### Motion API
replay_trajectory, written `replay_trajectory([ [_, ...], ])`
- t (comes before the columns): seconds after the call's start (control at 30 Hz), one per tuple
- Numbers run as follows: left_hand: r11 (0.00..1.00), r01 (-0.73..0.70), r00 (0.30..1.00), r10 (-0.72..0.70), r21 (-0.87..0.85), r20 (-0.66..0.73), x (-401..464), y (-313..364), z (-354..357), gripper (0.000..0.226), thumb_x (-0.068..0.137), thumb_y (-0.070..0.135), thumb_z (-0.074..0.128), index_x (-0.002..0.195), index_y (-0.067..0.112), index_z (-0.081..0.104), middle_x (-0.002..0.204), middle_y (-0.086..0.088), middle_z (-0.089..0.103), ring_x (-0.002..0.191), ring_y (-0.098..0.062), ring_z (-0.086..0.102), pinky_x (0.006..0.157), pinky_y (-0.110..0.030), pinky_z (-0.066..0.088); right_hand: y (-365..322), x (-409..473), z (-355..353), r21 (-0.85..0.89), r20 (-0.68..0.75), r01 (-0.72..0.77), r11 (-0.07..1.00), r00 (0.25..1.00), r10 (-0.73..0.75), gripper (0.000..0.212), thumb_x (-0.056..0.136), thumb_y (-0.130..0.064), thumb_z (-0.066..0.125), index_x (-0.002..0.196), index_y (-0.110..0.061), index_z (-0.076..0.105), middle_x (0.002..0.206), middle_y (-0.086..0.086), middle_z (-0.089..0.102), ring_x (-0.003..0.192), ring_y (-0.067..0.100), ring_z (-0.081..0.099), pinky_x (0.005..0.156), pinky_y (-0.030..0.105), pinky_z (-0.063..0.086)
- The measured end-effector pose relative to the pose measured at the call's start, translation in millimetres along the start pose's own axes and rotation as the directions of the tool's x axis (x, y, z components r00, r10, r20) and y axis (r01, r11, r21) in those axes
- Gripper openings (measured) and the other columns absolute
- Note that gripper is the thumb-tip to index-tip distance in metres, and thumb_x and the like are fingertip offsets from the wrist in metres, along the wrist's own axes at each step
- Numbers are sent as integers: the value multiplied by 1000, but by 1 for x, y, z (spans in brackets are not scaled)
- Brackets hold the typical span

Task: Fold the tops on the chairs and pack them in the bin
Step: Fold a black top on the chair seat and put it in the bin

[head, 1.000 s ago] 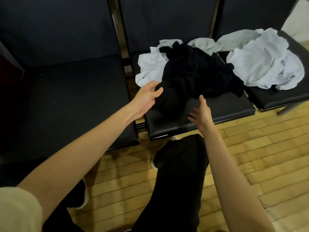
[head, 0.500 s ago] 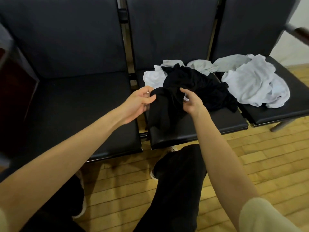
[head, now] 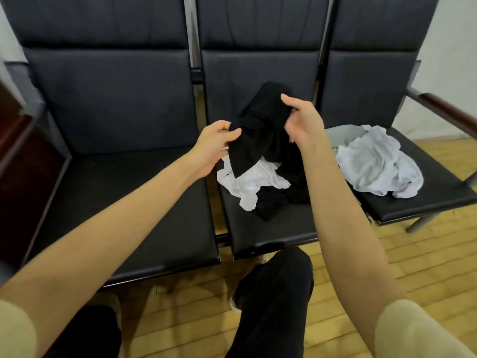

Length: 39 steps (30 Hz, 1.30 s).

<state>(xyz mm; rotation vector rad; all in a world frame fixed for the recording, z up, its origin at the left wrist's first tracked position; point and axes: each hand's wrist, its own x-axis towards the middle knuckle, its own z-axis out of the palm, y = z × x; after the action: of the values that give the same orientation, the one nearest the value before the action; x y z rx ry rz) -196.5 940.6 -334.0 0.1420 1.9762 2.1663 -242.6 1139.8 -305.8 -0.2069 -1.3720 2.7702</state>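
Both hands up over the middle chair (head: 271, 228) w/ the black top (head: 260, 130) lifted between them. Left hand (head: 214, 148) pinches the top's lower left edge, thumb & fingers curled on the cloth. Right hand (head: 302, 120) grips the upper part, fingers curled round a bunch of fabric, thumb on top. The top's upper part is raised clear of the seat, in front of the backrest; its lower part trails down onto the seat. Under it on the same seat lies a crumpled white top (head: 247, 182), touching the black one. On the right chair (head: 423, 202) sits a heap of pale grey-white tops (head: 374, 164), partly spilling toward the middle chair. Left chair (head: 116, 189) is next to the middle one. Wood floor (head: 426, 267) below; person's dark trouser leg (head: 271, 306) at bottom centre, beige sleeves at both corners. Can't see a bin
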Motion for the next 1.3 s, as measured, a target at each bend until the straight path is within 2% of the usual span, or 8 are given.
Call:
replay_trajectory([
  [0.33, 985, -166, 970, 171, 44, -170, -56, 57, -67, 8, 96, 11, 56, 103, 9, 61, 115, -10, 67, 108, -20, 66, 92, -34, 53, -29, -62, 89, -28, 334, 9, 1000, 942, 1, 22, 93, 2, 51, 111, 9, 63, 111, 18, 68, 109, 27, 65, 101, 37, 49],
  [0.47, 969, -246, 931, 242, 21, -274, -81, 69, -101, 6, 97, 9, 54, 99, 12, 59, 101, -7, 68, 99, -19, 66, 88, -32, 55, -19, -76, 126, -19, 410, -40, 999, 911, 44, 19, 92, 3, 51, 103, 10, 66, 103, 18, 71, 98, 25, 69, 85, 31, 57],
  [0.73, 979, -181, 807, 202, 92, -555, -108, 71, -182, 13, 96, 8, 48, 96, 19, 56, 97, -2, 59, 86, -14, 58, 73, -27, 50, 47, -72, 172, -83, 400, -61, 995, 912, 89, 15, 86, 12, 56, 99, 12, 63, 102, 22, 69, 98, 30, 69, 86, 34, 56],
  [0.87, 984, -163, 768, 173, 73, -616, -122, 83, -220, 11, 94, 9, 51, 96, 17, 59, 97, -6, 61, 91, -19, 59, 77, -32, 50, 70, -64, 203, -85, 377, -70, 994, 921, 98, 21, 87, 16, 53, 84, -4, 50, 82, 15, 67, 83, 28, 70, 82, 38, 58],
  [1.0, 976, -214, 737, 181, 29, -651, -134, 117, -243, 14, 93, 8, 53, 87, 16, 63, 84, -4, 64, 81, -18, 62, 69, -27, 50, 80, -60, 236, -32, 322, -103, 994, 941, 107, 17, 93, 8, 53, 87, -8, 50, 91, 12, 62, 84, 21, 64, 83, 33, 56],
  [1.13, 966, -257, 722, 206, 19, -660, -150, 136, -256, 14, 90, 12, 57, 78, 17, 63, 79, -3, 64, 77, -16, 62, 67, -26, 49, 86, -56, 246, -334, 257, 106, 937, 966, -18, 24, 91, -9, 64, 73, -15, 51, 82, 4, 56, 78, 17, 58, 65, 27, 54],
  [1.23, 977, -215, 722, 171, 18, -670, -161, 122, -268, 11, 87, 14, 60, 80, 15, 69, 81, -3, 68, 78, -17, 65, 70, -26, 51, 102, -66, 230, -621, 211, 280, 732, 959, -189, 28, 90, -15, 66, 69, -16, 48, 73, 0, 51, 66, 10, 50, 51, 15, 43],
  [1.3, 986, -115, 724, 165, 118, -670, -166, 99, -274, 12, 87, 12, 61, 78, 13, 68, 76, -2, 66, 72, -13, 64, 62, -21, 49, 125, -75, 205, -727, 207, 257, 636, 966, -154, 26, 89, -15, 68, 69, -17, 51, 72, -1, 52, 65, 7, 50, 49, 14, 42],
])
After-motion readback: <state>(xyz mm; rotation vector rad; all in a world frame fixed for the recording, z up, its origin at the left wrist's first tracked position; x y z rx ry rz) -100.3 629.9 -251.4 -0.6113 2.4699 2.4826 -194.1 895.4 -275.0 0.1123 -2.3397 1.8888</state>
